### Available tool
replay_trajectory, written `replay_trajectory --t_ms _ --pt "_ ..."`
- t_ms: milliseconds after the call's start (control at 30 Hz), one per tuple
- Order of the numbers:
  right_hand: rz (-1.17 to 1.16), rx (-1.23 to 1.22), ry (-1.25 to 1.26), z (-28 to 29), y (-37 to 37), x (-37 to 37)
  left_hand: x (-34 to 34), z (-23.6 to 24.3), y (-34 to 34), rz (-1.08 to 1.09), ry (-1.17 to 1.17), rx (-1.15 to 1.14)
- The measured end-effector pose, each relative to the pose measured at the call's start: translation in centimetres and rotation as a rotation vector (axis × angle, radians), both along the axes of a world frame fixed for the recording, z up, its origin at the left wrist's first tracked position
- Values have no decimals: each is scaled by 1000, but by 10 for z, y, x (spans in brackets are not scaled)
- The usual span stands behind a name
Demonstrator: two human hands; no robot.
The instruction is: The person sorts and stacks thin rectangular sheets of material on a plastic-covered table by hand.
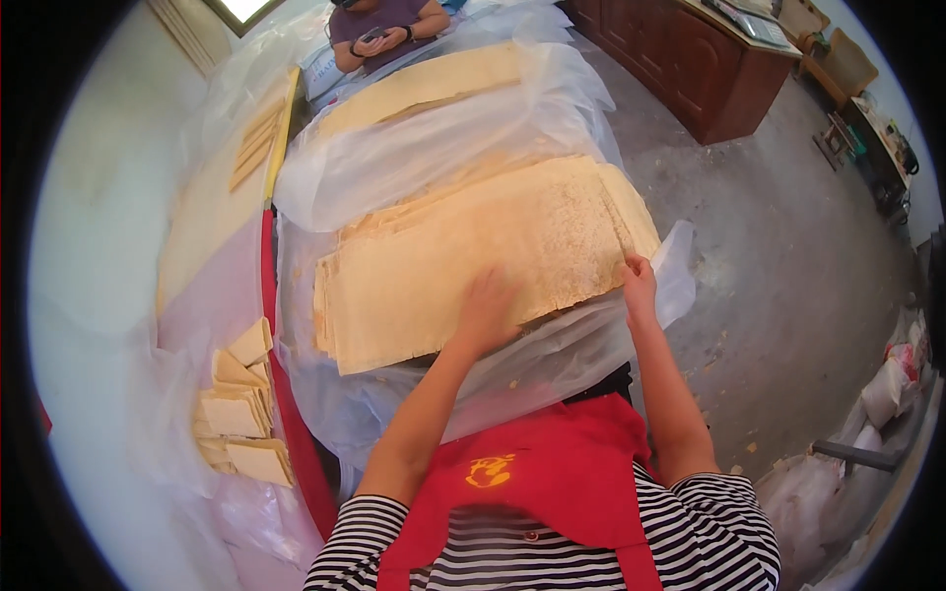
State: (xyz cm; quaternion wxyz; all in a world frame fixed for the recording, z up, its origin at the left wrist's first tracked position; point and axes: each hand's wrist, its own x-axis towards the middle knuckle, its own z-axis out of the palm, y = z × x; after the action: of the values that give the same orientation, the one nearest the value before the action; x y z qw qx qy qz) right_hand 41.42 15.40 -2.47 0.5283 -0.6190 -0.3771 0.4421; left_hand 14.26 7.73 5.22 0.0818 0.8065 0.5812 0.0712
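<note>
A stack of large, thin, pale-yellow sheets (424, 276) lies in front of me on clear plastic film (552, 355). The top sheet has a rougher, speckled surface toward its right end. My left hand (488, 310) rests flat on it near the close edge, blurred by motion, with its fingers stretched out. At the right end, my right hand (639, 281) is closed on the near corner of a sheet, thumb uppermost. How many layers it pinches is hidden.
Farther back, more yellow sheets (424, 89) lie partly under plastic. Folded yellow pieces (236, 409) are piled on the left, past a red-edged board (286, 414). Across the table a person (389, 34) holds a phone. A brown wooden cabinet (680, 64) stands at the far right.
</note>
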Motion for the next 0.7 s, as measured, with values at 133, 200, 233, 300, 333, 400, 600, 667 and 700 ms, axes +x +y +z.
replay_trajectory --t_ms 133,200,233,300,333,400,600,667,700 --pt "28 -45 61 7 1 8 -9 6 6 -55 22 -65" --pt "24 -58 96 16 1 8 -13 7 9 -85 -6 -53" --pt "54 -57 95 19 0 8 -14 7 10 -93 0 -66" --pt "78 -62 99 19 -1 10 -15 7 11 -78 -13 -20" --pt "82 -92 165 18 -1 12 -15 8 12 -84 -10 -27" --pt "85 -131 236 16 -1 16 -14 10 11 -77 -44 -55" --pt "113 -129 277 21 -2 23 1 9 15 -66 43 -32" --pt "143 -203 417 19 -3 24 21 4 17 -93 29 27" --pt "137 -205 421 18 -3 24 31 1 18 -119 10 90"
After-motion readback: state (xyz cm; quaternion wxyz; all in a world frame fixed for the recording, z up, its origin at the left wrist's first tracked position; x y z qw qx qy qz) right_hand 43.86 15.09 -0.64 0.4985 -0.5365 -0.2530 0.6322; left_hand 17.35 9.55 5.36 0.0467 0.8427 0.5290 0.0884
